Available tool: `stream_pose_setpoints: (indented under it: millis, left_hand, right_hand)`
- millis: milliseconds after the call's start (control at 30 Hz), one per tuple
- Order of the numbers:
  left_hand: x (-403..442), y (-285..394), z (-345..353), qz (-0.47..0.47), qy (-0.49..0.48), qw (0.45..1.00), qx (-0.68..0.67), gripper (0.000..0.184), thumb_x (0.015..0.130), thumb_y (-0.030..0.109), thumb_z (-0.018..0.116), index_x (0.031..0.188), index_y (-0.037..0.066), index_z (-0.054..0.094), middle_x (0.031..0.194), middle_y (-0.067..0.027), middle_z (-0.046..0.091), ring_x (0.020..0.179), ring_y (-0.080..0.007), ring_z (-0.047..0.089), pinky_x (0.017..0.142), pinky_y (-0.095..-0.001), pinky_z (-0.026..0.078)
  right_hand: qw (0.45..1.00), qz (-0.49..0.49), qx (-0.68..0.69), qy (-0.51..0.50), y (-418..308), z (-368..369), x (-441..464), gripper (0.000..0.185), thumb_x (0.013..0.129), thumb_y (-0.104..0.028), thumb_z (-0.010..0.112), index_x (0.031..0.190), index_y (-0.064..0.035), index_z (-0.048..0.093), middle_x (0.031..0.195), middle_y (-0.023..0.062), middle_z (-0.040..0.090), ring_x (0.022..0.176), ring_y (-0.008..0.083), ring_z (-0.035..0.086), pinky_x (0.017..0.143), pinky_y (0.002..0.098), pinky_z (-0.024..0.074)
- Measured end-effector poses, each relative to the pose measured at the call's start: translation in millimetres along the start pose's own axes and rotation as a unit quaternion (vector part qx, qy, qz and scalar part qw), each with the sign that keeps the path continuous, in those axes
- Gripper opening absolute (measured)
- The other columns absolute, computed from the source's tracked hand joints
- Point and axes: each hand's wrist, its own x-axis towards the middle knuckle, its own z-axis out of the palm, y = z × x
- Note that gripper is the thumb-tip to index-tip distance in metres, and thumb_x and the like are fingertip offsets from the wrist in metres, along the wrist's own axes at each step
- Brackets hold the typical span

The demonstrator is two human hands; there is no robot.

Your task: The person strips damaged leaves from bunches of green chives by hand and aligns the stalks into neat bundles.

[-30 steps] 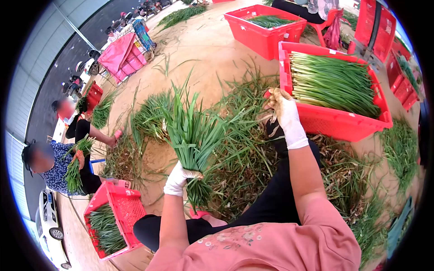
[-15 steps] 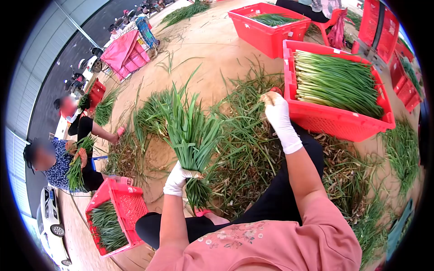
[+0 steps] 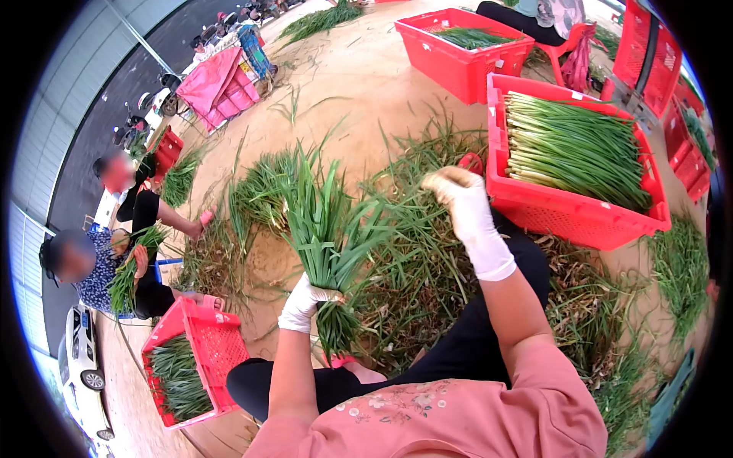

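My left hand, in a white glove, is closed around the lower part of a bunch of chives. The long flat leaves fan upward, and a short tuft hangs below the fist. My right hand, also gloved and stained at the fingertips, is raised over the loose greens, left of a red crate. Its fingers are curled toward the thumb; whatever they hold, if anything, does not show. Inside that crate lie neatly aligned green stalks with pale ends.
Another red crate stands behind. One red crate with greens is at lower left, near a co-worker holding a bunch. A second person sits farther back. Leaf litter covers the ground around my legs.
My right hand has shifted slightly down and left, its wrist turning. The bunch of chives stays in my left hand, its leaves spread a little wider. The view has shifted slightly.
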Motion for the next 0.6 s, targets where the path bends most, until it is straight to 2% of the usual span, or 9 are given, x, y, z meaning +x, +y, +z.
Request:
stream_pose_setpoints:
  millis: [67,167,200,233,267,300,367,467,600]
  left_hand:
    - [-2,-1,-6,0.002,-0.008,1.0,-0.009,0.059,0.052,-0.009,0.07,0.107,-0.003,0.049,0.082,-0.0121,0.061,0.065,-0.0205,0.061,0.059,-0.0315,0.052]
    - [-1,-4,-16,0.012,-0.018,1.0,-0.01,0.058,0.054,-0.008,0.071,0.107,-0.004,0.048,0.081,-0.0127,0.061,0.064,-0.0211,0.061,0.057,-0.0314,0.052]
    - [-1,-4,-18,0.017,-0.02,1.0,-0.013,0.057,0.054,-0.007,0.072,0.106,-0.005,0.049,0.08,-0.0127,0.061,0.063,-0.0211,0.062,0.057,-0.0313,0.052]
    - [-1,-2,-20,0.007,-0.029,0.999,-0.013,0.052,0.055,-0.005,0.074,0.102,-0.006,0.051,0.077,-0.0123,0.062,0.062,-0.0211,0.061,0.056,-0.0308,0.051]
    - [-1,-3,-21,0.005,-0.029,0.999,-0.013,0.052,0.055,-0.005,0.074,0.102,-0.006,0.051,0.077,-0.0123,0.062,0.062,-0.0211,0.061,0.056,-0.0308,0.051]
    - [0,-4,-23,0.001,-0.033,0.999,-0.008,0.054,0.052,-0.002,0.076,0.101,-0.006,0.053,0.077,-0.0127,0.062,0.061,-0.0211,0.061,0.055,-0.0301,0.051]
    - [3,-4,-23,-0.001,-0.054,0.999,-0.008,0.056,0.05,0.0,0.077,0.101,-0.006,0.055,0.079,-0.0141,0.064,0.061,-0.0215,0.062,0.054,-0.0293,0.051]
    - [1,1,-13,0.019,-0.054,0.998,0.004,0.054,0.05,-0.001,0.075,0.1,-0.005,0.055,0.077,-0.0136,0.063,0.062,-0.0215,0.061,0.055,-0.0295,0.051]
    - [-4,10,2,0.007,-0.063,0.998,0.014,0.053,0.053,-0.009,0.071,0.102,-0.005,0.054,0.078,-0.0126,0.062,0.065,-0.0208,0.061,0.057,-0.0298,0.05]
  right_hand:
    - [0.987,-0.008,0.124,0.105,-4,-18,13,0.005,0.076,-0.005,0.064,0.08,-0.0026,0.064,0.076,0.0053,0.065,0.057,0.0066,0.051,0.052,0.0185,0.0373]
    - [0.974,0.01,0.176,0.141,4,-57,25,0.008,0.079,-0.004,0.062,0.086,-0.0017,0.063,0.075,0.0045,0.064,0.058,0.0064,0.051,0.053,0.0182,0.0396]
    - [0.99,0.018,0.041,0.132,12,-67,28,0.019,0.078,-0.005,0.064,0.096,-0.0021,0.061,0.09,0.0076,0.063,0.072,0.0128,0.056,0.064,0.0232,0.0451]
    - [0.977,-0.075,-0.153,0.125,18,-65,30,0.028,0.077,-0.007,0.065,0.104,-0.0037,0.058,0.1,0.0094,0.059,0.083,0.0164,0.055,0.073,0.027,0.0445]
    - [0.919,-0.165,-0.34,0.112,24,-66,30,0.037,0.076,-0.009,0.066,0.112,-0.0053,0.055,0.109,0.0111,0.056,0.093,0.0201,0.053,0.081,0.0307,0.044]
    - [0.952,-0.1,-0.28,0.076,30,-66,27,0.05,0.074,-0.011,0.068,0.121,-0.0093,0.05,0.123,0.0124,0.046,0.111,0.0236,0.045,0.093,0.0346,0.0375]
    - [0.969,0.026,-0.233,-0.074,14,-46,16,0.058,0.071,-0.013,0.07,0.124,-0.0091,0.047,0.129,0.0108,0.042,0.121,0.0227,0.038,0.098,0.0327,0.0342]
    - [0.873,-0.11,-0.44,-0.179,30,-16,8,0.081,0.065,-0.035,0.073,0.131,-0.0078,0.036,0.137,0.0171,0.033,0.128,0.0323,0.027,0.106,0.0386,0.0197]
    - [0.745,-0.134,-0.641,-0.131,47,28,-9,0.073,0.072,-0.035,0.065,0.131,-0.0071,0.032,0.128,0.0174,0.04,0.124,0.0313,0.032,0.102,0.0408,0.0218]
